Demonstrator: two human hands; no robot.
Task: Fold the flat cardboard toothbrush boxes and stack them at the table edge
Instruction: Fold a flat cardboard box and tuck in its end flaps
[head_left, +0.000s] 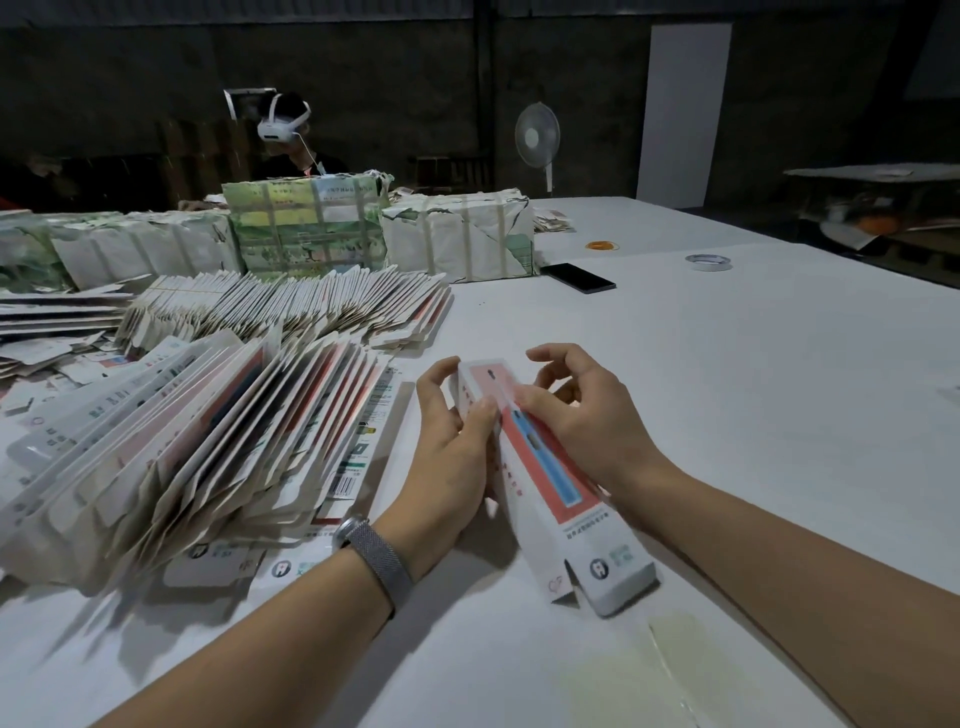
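Note:
A long white toothbrush box (558, 499) with a red panel and a blue brush picture lies slanted on the white table (727, 389), its near flaps open. My left hand (452, 452) grips the box's left side near the far end, thumb on top. My right hand (582, 415) holds the far end from the right, thumb pressed on the red panel, fingers curled above it. To the left, a big leaning pile of flat unfolded boxes (208, 441) fans across the table.
A second fanned row of flat boxes (291, 306) lies behind the pile. Wrapped paper bundles (457, 239) stand further back, with a seated person in a headset (283, 122) behind them. A black phone (577, 278), a tape roll (707, 261) and rubber bands (602, 245) lie at the right.

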